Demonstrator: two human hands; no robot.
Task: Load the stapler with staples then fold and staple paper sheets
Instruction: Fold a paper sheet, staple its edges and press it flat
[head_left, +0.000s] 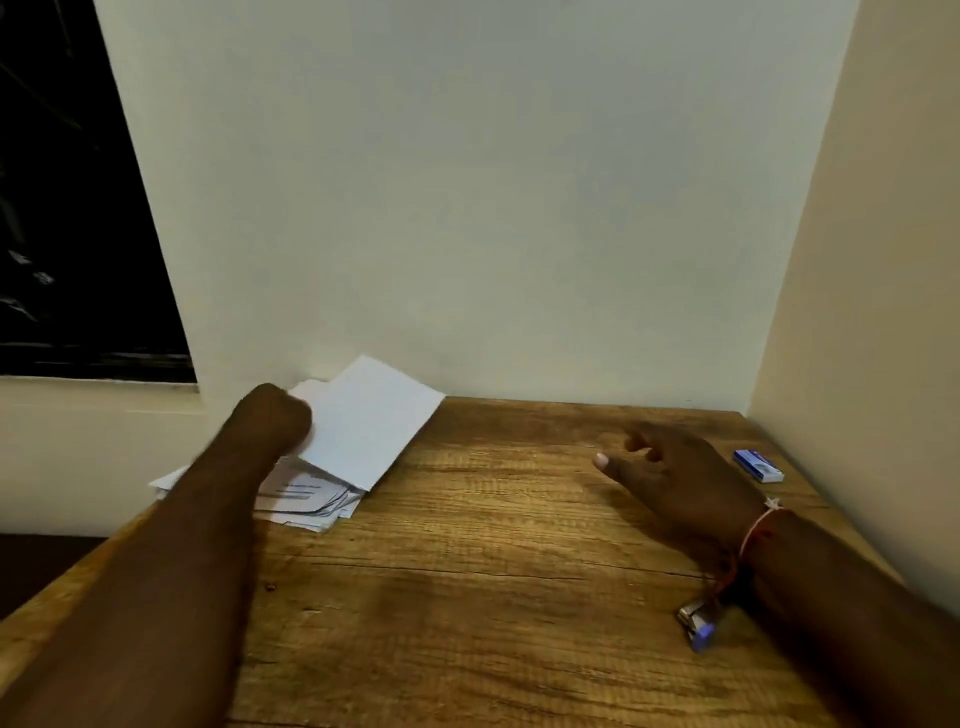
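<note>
My left hand (278, 415) grips a folded white sheet (371, 423) by its left edge, holding it tilted above a loose pile of papers (306, 496) at the back left of the wooden table (493, 597). My right hand (670, 467) hovers over the table's right half, fingers relaxed and spread, holding nothing. A small stapler (696, 621) with a metal body and blue end lies near my right wrist, partly hidden by the forearm. A blue staple box (758, 466) lies flat at the far right.
The table stands in a corner, with a white wall behind and a beige wall on the right. A dark window (78, 208) is at the upper left. The table's left edge runs diagonally under my left forearm.
</note>
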